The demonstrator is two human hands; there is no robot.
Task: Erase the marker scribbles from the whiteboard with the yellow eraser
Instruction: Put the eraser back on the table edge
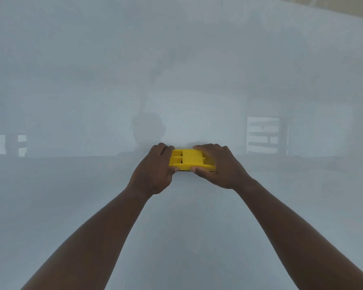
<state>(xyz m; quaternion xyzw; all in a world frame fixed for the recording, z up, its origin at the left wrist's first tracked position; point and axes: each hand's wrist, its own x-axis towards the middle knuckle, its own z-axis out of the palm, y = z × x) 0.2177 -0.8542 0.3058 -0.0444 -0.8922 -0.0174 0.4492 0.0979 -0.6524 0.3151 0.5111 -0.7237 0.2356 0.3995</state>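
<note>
The whiteboard (92, 80) fills nearly the whole head view as a pale grey glossy surface. I see no marker scribbles on it here. A yellow eraser (189, 159) with ribs and slots on its back lies flat against the board near the centre. My left hand (155, 170) grips its left end, fingers over the top edge and thumb under the bottom edge. My right hand (216, 164) holds its right end the same way. Both forearms reach up from the bottom of the view.
The board shows dim reflections: a bright window-like patch (262, 135) at the right, smaller bright patches (6, 144) at the far left, and a dark silhouette (147, 128) just above the hands. A strip of beige wall (348, 5) shows past the board's top right corner.
</note>
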